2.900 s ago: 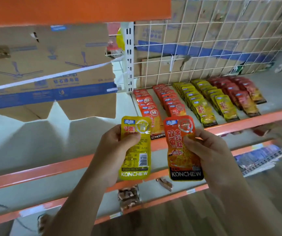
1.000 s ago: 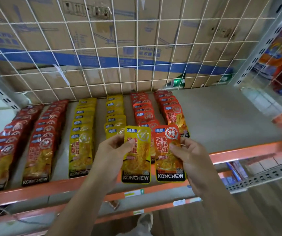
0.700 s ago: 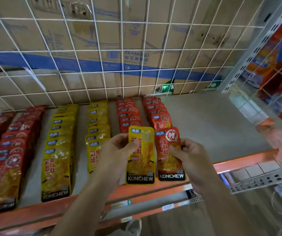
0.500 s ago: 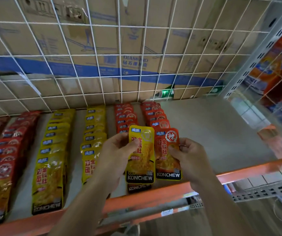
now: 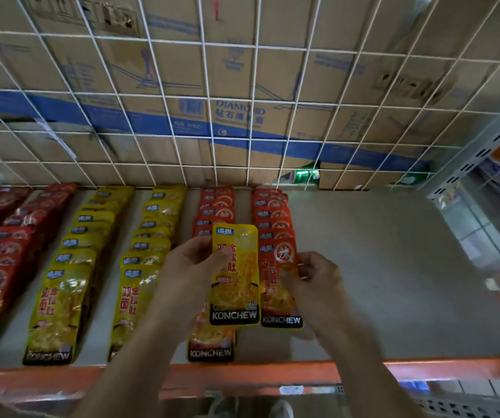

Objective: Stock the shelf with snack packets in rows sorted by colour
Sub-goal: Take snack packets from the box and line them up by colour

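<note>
Left hand (image 5: 191,267) pinches the yellow pkt (image 5: 235,276) at its left edge, thumb on the face. Right hand (image 5: 318,279) pinches the orange-red pkt (image 5: 278,285) at its right edge, near the top. The 2 pkts sit side by side at centre frame over the shelf (image 5: 393,282), edges touching or nearly so. Long axes run front-to-back (up-down in frame), black KONCHEW band toward the lower edge, same as every laid pkt.

Key relation: the orange-red pkt is directly over the front end of the rightmost orange-red row (image 5: 271,212), axis already in line w/ it. Can't tell if it touches the shelf yet. Prob. only needs lowering + letting go.

The yellow pkt is over the wrong colour. It covers the other orange-red row (image 5: 217,206), whose front pkt (image 5: 211,342) pokes out beneath. The nearest yellow row (image 5: 149,236) lies toward frame left, just past the left hand, so that hand is the nearer one. Looks like a sideways shift, no turn needed. That row already runs close to the orange front lip (image 5: 363,372), so the exact slot is unclear.

Looks: flat glossy pouches, rounded top corners, blue label upper left, round emblem upper right, food photo below. Thin + slick, so they may slide where overlapped.
</note>
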A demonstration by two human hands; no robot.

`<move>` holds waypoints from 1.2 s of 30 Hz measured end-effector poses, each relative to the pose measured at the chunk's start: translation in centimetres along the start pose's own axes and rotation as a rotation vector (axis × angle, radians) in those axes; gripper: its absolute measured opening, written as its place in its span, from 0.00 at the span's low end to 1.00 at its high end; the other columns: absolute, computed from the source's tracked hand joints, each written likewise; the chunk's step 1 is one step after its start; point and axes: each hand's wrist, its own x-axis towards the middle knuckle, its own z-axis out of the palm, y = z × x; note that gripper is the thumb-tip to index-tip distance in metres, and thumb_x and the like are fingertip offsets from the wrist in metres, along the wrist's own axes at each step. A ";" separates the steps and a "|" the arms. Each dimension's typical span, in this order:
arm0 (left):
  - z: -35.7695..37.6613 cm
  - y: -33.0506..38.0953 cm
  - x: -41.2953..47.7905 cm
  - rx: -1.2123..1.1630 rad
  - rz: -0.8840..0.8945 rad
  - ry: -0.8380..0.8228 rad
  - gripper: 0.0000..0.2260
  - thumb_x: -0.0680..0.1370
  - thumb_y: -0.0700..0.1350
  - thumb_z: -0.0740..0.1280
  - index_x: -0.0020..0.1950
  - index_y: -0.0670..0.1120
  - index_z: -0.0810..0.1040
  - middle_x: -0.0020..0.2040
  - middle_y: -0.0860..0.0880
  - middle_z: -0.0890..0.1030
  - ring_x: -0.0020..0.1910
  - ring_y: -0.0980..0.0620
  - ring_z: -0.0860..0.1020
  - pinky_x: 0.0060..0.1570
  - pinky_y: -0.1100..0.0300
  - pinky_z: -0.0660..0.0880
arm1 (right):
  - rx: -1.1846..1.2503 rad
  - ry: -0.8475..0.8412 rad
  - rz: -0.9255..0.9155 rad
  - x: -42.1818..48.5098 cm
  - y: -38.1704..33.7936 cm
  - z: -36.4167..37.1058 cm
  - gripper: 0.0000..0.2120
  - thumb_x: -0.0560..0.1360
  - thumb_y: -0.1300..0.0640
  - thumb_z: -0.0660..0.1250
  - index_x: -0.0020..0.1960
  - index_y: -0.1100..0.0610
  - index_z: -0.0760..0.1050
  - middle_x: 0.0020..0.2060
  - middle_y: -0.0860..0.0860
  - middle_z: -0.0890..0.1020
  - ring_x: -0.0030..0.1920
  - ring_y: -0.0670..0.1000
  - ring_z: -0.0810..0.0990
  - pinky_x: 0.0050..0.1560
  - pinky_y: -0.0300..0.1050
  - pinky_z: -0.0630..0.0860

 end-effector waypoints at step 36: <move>1.2 -1.4 0.6 -0.041 0.020 0.058 0.06 0.77 0.40 0.68 0.53 0.43 0.81 0.48 0.44 0.85 0.48 0.43 0.84 0.51 0.43 0.79 | -0.134 -0.032 -0.124 0.5 1.0 -0.8 0.17 0.76 0.52 0.69 0.62 0.50 0.70 0.52 0.48 0.78 0.43 0.40 0.78 0.33 0.27 0.70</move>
